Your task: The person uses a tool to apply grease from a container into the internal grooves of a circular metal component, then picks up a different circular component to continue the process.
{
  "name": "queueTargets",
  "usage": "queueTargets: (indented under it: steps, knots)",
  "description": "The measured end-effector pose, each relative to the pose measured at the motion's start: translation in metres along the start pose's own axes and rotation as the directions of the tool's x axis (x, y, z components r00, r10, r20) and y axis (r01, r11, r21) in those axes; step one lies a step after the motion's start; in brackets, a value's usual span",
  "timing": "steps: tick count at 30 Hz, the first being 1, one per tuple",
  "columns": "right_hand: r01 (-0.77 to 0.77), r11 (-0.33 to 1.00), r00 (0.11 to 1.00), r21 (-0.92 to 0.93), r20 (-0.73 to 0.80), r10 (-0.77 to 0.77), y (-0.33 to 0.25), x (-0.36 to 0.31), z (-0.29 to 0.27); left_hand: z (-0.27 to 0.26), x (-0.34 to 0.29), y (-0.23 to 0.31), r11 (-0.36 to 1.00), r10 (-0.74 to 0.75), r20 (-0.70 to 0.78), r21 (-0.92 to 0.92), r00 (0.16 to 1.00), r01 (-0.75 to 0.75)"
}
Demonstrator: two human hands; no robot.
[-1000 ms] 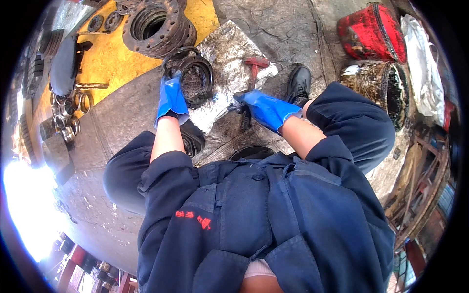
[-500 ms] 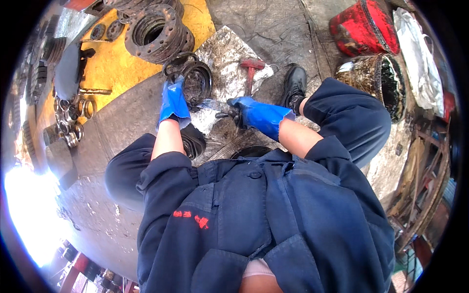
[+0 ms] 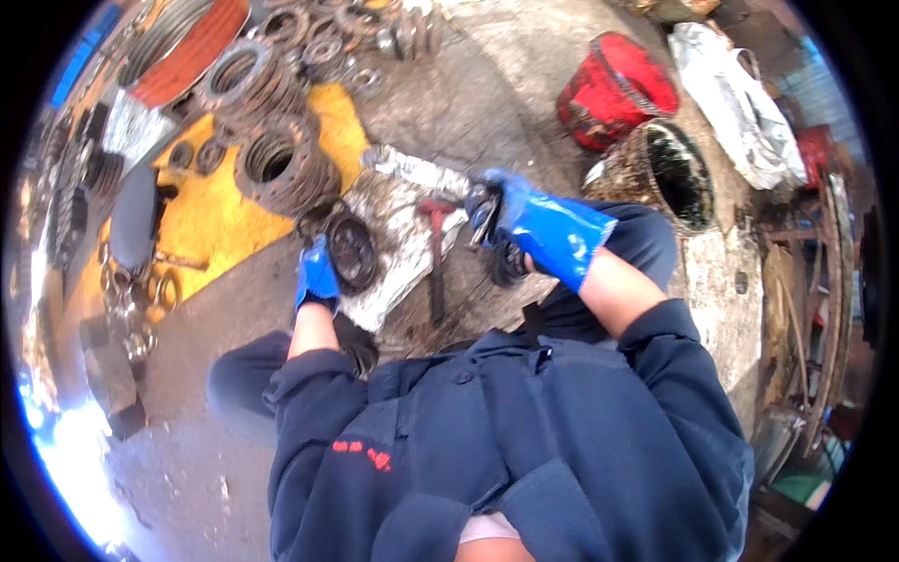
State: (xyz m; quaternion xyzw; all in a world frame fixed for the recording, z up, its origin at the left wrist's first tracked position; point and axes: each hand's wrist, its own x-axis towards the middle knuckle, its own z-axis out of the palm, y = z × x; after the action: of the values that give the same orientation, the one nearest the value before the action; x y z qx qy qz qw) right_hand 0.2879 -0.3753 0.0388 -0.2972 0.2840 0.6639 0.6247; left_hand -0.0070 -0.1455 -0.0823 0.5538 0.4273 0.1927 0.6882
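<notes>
My left hand [image 3: 318, 272], in a blue glove, grips the left edge of a round, black, greasy metal part [image 3: 352, 251] with a raised rim. Out to the right and farther from me, my right hand [image 3: 524, 208] is closed, also in a blue glove with blackened fingers. From it a long silvery tool [image 3: 421, 172] points left; blur hides its exact kind. A hammer [image 3: 436, 245] with a red head and dark handle lies between my hands on a stained, pale sheet [image 3: 379, 302].
Rusty flanged rings [image 3: 286, 169] are stacked on a yellow sheet [image 3: 201, 245] at the left. A red bucket [image 3: 613, 94], a grimy bucket [image 3: 655, 173] and a white sack [image 3: 740, 103] stand to the right. Smaller rings [image 3: 323, 56] lie at the far side.
My right hand has moved away from the round part, up and to the right, with the silvery tool. My left hand stays at the part. The view has shifted too.
</notes>
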Motion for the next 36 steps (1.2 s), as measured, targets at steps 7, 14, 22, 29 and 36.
queueTargets:
  steps: [7,14,22,29,36]
  knots:
    - [0.797,0.553,0.602,-0.242,0.258,-0.755,-0.075,-0.261,0.022,0.013,-0.007,0.001,0.930,-0.130,0.088,-0.336,0.988,0.152]
    - [0.374,0.214,0.025,-0.902,-0.221,-0.975,-0.093,-0.339,-0.132,0.010,0.008,-0.019,0.952,-0.185,0.082,-0.231,0.979,0.200]
    - [-0.834,0.069,0.016,-0.548,-0.149,-0.989,-0.083,-0.279,-0.257,0.003,0.004,-0.020,0.982,-0.135,0.052,-0.127,0.989,0.141]
    - [-0.936,0.061,0.085,-0.346,-0.391,-0.917,-0.051,-0.290,-0.211,0.021,-0.006,-0.001,0.955,-0.209,0.083,-0.197,0.974,0.222]
    - [-0.963,-0.136,0.210,-0.234,-0.330,-0.920,-0.013,-0.323,-0.188,0.021,-0.007,-0.001,0.896,-0.273,0.111,-0.332,0.955,0.295]
